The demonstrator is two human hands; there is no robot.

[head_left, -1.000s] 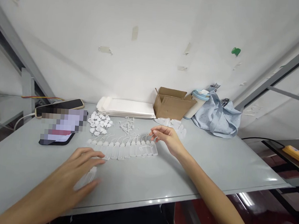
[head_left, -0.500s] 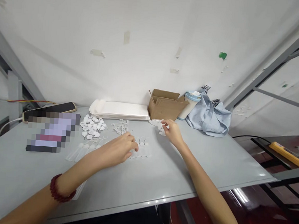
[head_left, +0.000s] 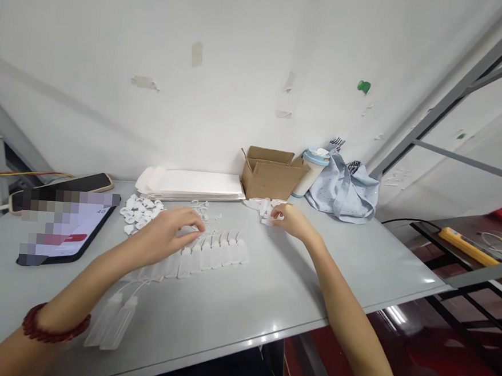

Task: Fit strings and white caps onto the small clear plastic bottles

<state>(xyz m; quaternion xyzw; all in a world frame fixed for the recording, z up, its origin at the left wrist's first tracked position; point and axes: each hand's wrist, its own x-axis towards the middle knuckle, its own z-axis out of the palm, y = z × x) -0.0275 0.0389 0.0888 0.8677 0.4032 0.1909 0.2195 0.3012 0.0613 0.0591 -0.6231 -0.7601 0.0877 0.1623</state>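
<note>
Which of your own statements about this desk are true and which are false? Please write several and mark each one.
1. The right hand is at the small translucent pieces in front of the cardboard box. True.
2. The red bracelet is on the right wrist. False: the bracelet is on the left wrist.
3. Two loose pieces lie nearer to the person than the row of pieces. True.
4. The cup stands left of the cardboard box. False: the cup stands right of it.
5. The left hand is inside the cardboard box. False: the left hand is by the row of pieces.

The bottles look smooth plastic, the tabletop glossy, the box matt cardboard.
</note>
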